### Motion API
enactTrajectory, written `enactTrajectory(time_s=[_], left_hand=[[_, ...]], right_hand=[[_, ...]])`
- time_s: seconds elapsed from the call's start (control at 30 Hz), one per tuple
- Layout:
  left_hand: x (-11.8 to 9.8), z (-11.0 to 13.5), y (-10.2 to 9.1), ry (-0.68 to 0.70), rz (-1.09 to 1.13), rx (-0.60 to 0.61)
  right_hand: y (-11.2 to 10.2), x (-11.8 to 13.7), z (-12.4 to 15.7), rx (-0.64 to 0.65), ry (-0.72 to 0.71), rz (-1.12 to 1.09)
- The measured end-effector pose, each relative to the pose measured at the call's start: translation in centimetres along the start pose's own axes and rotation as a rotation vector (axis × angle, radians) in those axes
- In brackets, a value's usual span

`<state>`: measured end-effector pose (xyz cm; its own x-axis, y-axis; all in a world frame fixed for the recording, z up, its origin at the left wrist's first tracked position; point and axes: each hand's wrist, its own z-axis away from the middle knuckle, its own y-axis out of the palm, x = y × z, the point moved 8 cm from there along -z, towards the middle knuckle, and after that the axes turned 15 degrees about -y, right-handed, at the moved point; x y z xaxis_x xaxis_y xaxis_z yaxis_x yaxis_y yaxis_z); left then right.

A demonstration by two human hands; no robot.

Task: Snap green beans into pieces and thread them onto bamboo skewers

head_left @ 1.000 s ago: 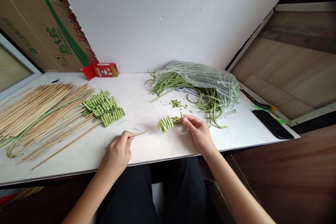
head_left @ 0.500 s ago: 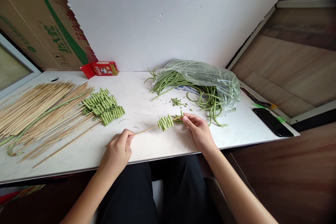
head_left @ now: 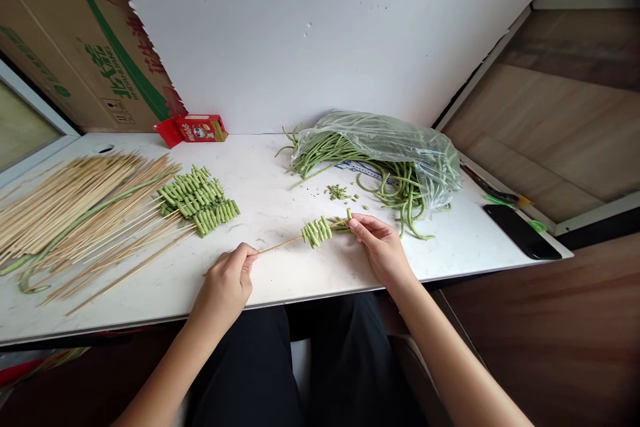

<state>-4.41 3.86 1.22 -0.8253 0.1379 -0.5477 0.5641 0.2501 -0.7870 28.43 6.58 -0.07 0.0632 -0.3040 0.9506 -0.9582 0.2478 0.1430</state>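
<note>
My left hand point(head_left: 229, 283) is closed round the lower end of a bamboo skewer point(head_left: 278, 245). Several short green bean pieces point(head_left: 317, 233) sit crosswise on that skewer, towards its far end. At the tip, my right hand point(head_left: 379, 244) pinches one more bean piece point(head_left: 349, 214), held upright against the skewer. Other cut pieces point(head_left: 340, 224) lie on the table just behind the tip, partly hidden by it. To the left, finished-looking rows of skewered bean pieces point(head_left: 200, 200) lie stacked, their sticks pointing left.
A big pile of bare skewers point(head_left: 65, 200) with a long bean across it covers the left side. Long beans point(head_left: 345, 153) spill from a clear plastic bag point(head_left: 425, 147). Bean trimmings point(head_left: 337, 192), a red box point(head_left: 203, 128), a phone point(head_left: 521, 232) and dark-handled scissors point(head_left: 493, 191) also lie on the table point(head_left: 270, 173).
Both hands keep their hold on the skewer and the bean piece, almost unmoved. The whole view has shifted very slightly.
</note>
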Motion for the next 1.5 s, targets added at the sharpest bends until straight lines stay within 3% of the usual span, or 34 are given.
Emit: enactTrajectory(time_s=[0.3,0.93,1.23,1.5], left_hand=[[-0.1,-0.1,-0.1,-0.001,-0.015,0.012],[-1.0,-0.1,-0.6,0.082,-0.026,-0.011],[0.0,0.0,-0.3,-0.006,0.010,0.003],[0.3,-0.2,-0.3,-0.024,0.016,-0.007]], right_hand=[[-0.2,0.1,0.1,-0.051,0.080,-0.067],[0.1,-0.5,0.2,0.065,0.105,-0.079],[0.3,0.2,-0.1,0.102,0.034,-0.050],[0.5,0.2,0.0,0.151,0.055,-0.042]])
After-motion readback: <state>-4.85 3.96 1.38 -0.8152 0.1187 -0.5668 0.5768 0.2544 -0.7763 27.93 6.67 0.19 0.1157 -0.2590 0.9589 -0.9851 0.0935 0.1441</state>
